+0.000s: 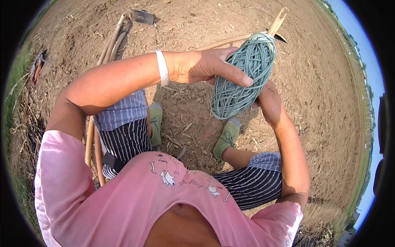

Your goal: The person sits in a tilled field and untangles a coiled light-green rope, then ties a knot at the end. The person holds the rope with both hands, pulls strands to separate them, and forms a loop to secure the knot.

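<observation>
- Long-handled tools point(112, 40) lie on the soil; one carries a flat metal blade point(142, 17).
- Left hand point(207, 65), wearing a white wristband point(163, 68): grips the twine bundle, thumb across its front.
- Twine bundle point(245, 74): blue-green, held tilted above the ground between both hands.
- Right hand point(270, 101): touches the bundle's right side; fingers mostly hidden, closure cannot be determined.
- Pale wooden piece point(278, 21): shows beyond the bundle's upper end.
</observation>
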`<state>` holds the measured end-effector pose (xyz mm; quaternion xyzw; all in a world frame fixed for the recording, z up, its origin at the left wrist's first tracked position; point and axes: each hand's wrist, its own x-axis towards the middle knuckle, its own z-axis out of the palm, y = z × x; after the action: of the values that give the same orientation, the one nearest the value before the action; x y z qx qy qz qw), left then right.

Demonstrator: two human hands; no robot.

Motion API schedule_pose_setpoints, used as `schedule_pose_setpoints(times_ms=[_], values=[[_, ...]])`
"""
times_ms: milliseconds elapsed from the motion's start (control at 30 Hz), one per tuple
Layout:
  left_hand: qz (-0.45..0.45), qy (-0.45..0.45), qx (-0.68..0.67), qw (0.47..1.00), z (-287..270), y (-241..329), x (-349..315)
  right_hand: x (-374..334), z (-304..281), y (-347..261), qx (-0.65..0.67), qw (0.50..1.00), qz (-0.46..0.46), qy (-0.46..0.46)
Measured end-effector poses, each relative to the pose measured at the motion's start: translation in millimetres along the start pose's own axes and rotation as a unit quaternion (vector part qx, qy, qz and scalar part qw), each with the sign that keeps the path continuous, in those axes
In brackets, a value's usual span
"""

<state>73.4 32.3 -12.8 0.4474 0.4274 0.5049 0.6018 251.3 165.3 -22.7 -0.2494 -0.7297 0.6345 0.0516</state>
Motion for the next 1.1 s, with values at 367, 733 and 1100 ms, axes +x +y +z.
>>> schedule_pose_setpoints(times_ms=[367,733,1100], values=[[0.062,0.080,0.110,0.989,-2.5,-1.6,-6.1,2.9,1.8,16.0,-0.104,0.992,-0.070,-0.003],[0.296,0.285,0.006,0.912,-47.4,45.3,-8.1,-19.6,3.6,-9.3,-0.144,0.979,-0.139,0.038],[0.235,0.224,-0.185,0.928,-63.1,46.8,-13.3,14.0,16.1,55.3,-0.299,0.938,-0.173,-0.039]])
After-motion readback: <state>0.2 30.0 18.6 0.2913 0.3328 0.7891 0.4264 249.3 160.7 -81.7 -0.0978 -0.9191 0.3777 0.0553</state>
